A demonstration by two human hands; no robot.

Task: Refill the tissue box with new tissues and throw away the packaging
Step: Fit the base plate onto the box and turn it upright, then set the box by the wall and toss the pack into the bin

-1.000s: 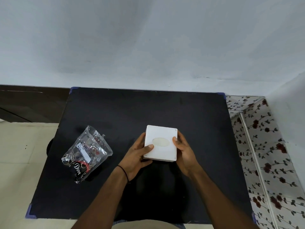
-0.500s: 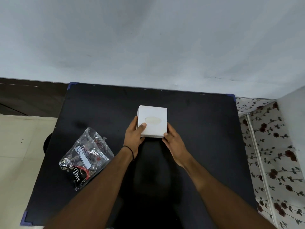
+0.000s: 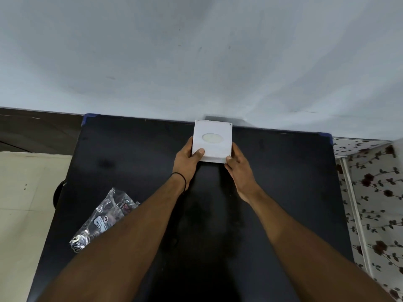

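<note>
A white square tissue box [image 3: 212, 140] with an oval opening on top sits at the far edge of the black table [image 3: 283, 182], close to the wall. My left hand [image 3: 187, 161] grips its left near corner, thumb on the top. My right hand [image 3: 238, 168] holds its right near corner. A crumpled clear plastic wrapper [image 3: 102, 221] with printed labels lies on the table's left side, partly hidden by my left forearm.
A pale grey wall [image 3: 196, 62] rises right behind the table. Cream floor tiles [image 3: 24, 192] lie to the left. A floral-patterned surface [image 3: 375, 203] borders the table on the right. A dark round object [image 3: 57, 194] peeks out at the table's left edge.
Both hands have pushed the tissue box away from me, from the table's middle to its far edge by the wall. The wrapper has stayed where it was.
</note>
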